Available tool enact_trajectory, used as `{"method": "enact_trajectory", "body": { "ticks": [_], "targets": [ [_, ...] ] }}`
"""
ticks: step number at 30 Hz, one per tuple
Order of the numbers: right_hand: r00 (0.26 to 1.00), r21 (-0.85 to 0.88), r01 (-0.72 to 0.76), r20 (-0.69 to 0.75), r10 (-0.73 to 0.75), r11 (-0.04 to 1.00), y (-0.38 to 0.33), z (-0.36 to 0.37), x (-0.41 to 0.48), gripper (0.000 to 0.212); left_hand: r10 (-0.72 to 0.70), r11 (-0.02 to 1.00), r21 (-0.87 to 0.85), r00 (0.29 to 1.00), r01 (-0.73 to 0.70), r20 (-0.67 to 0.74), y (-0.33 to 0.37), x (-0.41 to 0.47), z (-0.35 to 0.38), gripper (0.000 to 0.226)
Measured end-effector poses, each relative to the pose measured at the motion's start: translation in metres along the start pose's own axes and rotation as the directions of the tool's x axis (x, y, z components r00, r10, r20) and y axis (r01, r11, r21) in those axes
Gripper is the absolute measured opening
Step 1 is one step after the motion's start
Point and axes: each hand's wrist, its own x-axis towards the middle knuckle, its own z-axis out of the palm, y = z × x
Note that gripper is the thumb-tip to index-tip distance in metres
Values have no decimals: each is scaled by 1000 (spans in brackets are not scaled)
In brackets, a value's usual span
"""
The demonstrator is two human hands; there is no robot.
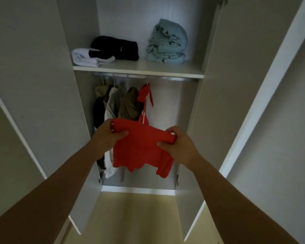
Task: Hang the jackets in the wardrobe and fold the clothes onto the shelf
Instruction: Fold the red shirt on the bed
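A red folded garment (pixel 141 152) hangs in front of the open wardrobe, held up at its top edge. My left hand (pixel 109 134) grips its left corner and my right hand (pixel 176 145) grips its right corner. Behind it, a red jacket with white stripes (pixel 145 95) hangs from the rail (pixel 174 78), next to a brown jacket (pixel 130 104), a grey-white one (pixel 113 103) and a dark one (pixel 99 110). On the shelf (pixel 139 69) above lie a folded white garment (pixel 88 58), a black one (pixel 116 48) and a light blue pile (pixel 167 43).
Both wardrobe doors stand open, the left door (pixel 42 85) and the right door (pixel 236 85), flanking my arms. The middle of the shelf between the black and blue clothes is bare. The beige floor (pixel 136 217) lies below.
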Motion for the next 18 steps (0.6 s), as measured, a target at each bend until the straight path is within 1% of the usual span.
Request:
{"method": "enact_trajectory", "body": {
  "ticks": [3, 5, 6, 9, 11, 15, 16, 18],
  "targets": [
    [991, 208, 80, -124, -55, 975, -19, -7, 50, 32, 5, 990, -138, 1000, -3, 14, 30, 37, -14, 32],
    [984, 317, 109, -169, -57, 942, -31, -8, 87, 31, 46, 988, -150, 999, -45, 6, 46, 66, -20, 40],
    [978, 324, 128, -200, -65, 937, -36, -8, 107, 31, 80, 990, -111, 997, -81, -11, 53, 83, -23, 45],
    [940, 271, 217, -316, -126, 938, -55, -5, 170, 32, 198, 978, 92, 975, -189, -101, 68, 143, -31, 52],
    [907, 224, 280, -382, -180, 933, -68, -4, 217, 33, 262, 954, 187, 953, -232, -153, 75, 188, -39, 54],
    [851, 75, 327, -458, -259, 942, -97, -3, 311, 36, 386, 902, 279, 905, -330, -177, 90, 279, -56, 52],
    [843, 45, 325, -466, -268, 945, -103, -3, 332, 36, 390, 899, 287, 903, -331, -179, 95, 301, -60, 52],
    [837, 12, 314, -475, -271, 949, -111, -5, 373, 35, 348, 920, 252, 922, -301, -172, 101, 343, -67, 55]
  ]
}}
